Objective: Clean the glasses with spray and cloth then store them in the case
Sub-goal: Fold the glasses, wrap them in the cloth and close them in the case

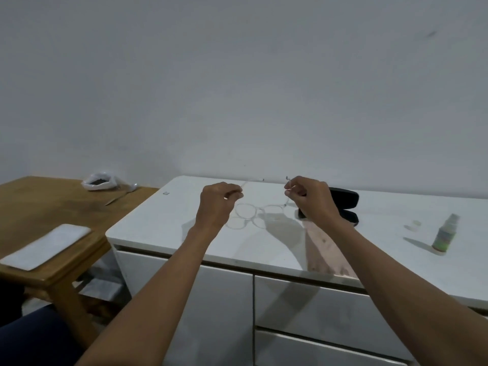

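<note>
clear-framed plastic glasses [260, 210] at frame centre, long axis left-right; left hand [217, 204] and right hand [310, 198] each pinch a temple, open black case [340, 204] just behind the right hand.

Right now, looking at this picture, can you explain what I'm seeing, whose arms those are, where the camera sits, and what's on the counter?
The camera is worn on a person's head, looking down at their own bare arms. The left hand and right hand each pinch one arm of clear-framed glasses, held just above a white counter. Behind the right hand lies an open black case. A small spray bottle stands on the right. A wooden table is on the left.
</note>
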